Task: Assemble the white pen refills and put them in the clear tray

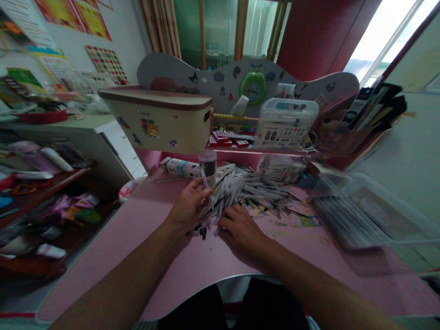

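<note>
A heap of clear and whitish pen barrels (257, 189), mixed with thin dark refills, lies across the middle of the pink desk. My left hand (190, 201), at the heap's left side, pinches a translucent pen barrel (204, 177) that points up and away from me. Against the near edge of the heap, my right hand (239, 227) has its fingers curled down; what they hold, if anything, is hidden. Small black pen caps (203, 232) lie on the desk between the hands. A clear round tub (207, 161) stands just behind my left hand.
A clear plastic bin (388, 206) on the right contains a neat row of pens (347, 220). Behind the heap are a printed carton (180, 167) and a clear packet (281, 167). The desk's shelf bears a lidded cream box (161, 123) and a clear carry case (287, 123).
</note>
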### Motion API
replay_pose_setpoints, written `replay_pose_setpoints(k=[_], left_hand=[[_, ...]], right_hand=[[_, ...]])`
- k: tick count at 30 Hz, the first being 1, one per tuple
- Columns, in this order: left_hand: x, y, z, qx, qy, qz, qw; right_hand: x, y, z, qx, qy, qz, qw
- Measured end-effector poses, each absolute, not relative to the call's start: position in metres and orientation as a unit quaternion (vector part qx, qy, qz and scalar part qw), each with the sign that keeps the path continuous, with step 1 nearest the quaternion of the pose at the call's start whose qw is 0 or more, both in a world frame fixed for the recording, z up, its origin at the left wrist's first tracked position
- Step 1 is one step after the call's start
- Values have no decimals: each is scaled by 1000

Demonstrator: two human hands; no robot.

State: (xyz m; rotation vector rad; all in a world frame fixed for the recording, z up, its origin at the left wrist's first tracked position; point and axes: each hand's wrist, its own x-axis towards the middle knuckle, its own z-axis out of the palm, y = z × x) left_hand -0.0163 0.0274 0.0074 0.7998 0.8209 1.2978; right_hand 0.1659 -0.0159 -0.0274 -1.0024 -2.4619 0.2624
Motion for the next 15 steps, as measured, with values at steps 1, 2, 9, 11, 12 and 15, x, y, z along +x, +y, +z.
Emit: replay_pose_setpoints(k=[1, 2, 9, 11, 12, 15], left_hand=[[-16, 28, 7, 353, 360, 570, 649], [-16, 28, 6, 354, 360, 569, 649], [-16, 26, 7, 350, 375, 561, 650], [-16, 26, 6, 340, 383, 560, 651], [-17, 27, 6, 336, 385, 559, 652], [-17, 27, 6, 321, 381, 564, 659]], right_hand=[[166, -16, -26, -357, -899, 100, 232], [165, -15, -25, -350, -902, 106, 231], [163, -18, -25, -332, -911, 87, 229], [164, -19, -25, -333, -910, 89, 229], [164, -18, -24, -333, -908, 96, 235], [170, -15, -23, -342, -883, 133, 292]])
